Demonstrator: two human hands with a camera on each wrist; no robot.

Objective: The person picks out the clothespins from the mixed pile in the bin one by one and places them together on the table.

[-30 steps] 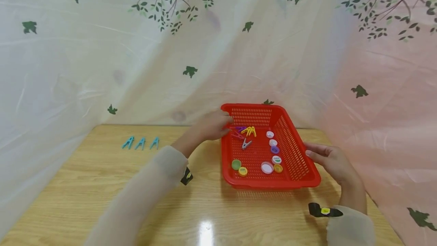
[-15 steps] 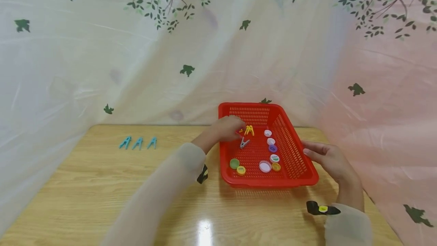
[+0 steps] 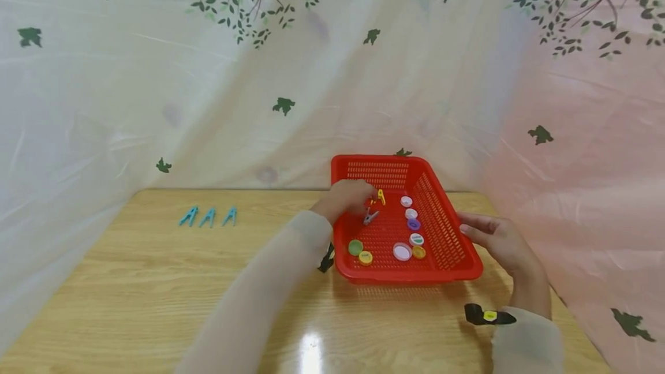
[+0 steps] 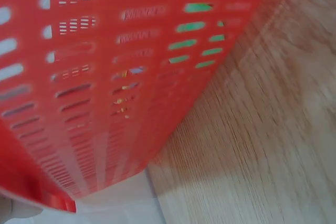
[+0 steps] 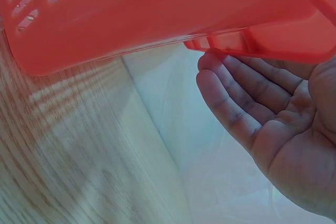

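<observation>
My left hand [image 3: 355, 195] reaches over the left wall of a red plastic basket [image 3: 405, 277], fingers bent down among the clothespins inside. Beside its fingertips are a yellow clothespin [image 3: 381, 197] and a grey clothespin [image 3: 370, 216]. The hand covers the other pins there, and I cannot tell whether it holds one. In the left wrist view, the basket's slotted wall [image 4: 94, 77] hides nearly all of that hand. My right hand [image 3: 496, 238] grips the basket's right rim, thumb on the near side. The right wrist view shows its fingers [image 5: 226, 93] below the rim.
Several bottle caps lie on the basket floor, among them a green cap [image 3: 355, 247], a yellow cap [image 3: 366, 258] and a purple cap [image 3: 413, 224]. Three blue clothespins [image 3: 207, 217] stand in a row on the wooden table [image 3: 156, 281]. A leaf-printed sheet [image 3: 223, 120] hangs behind.
My left hand has moved right, from the basket's left rim down into it, now covering the pink and purple clothespins. The right hand stays at the rim.
</observation>
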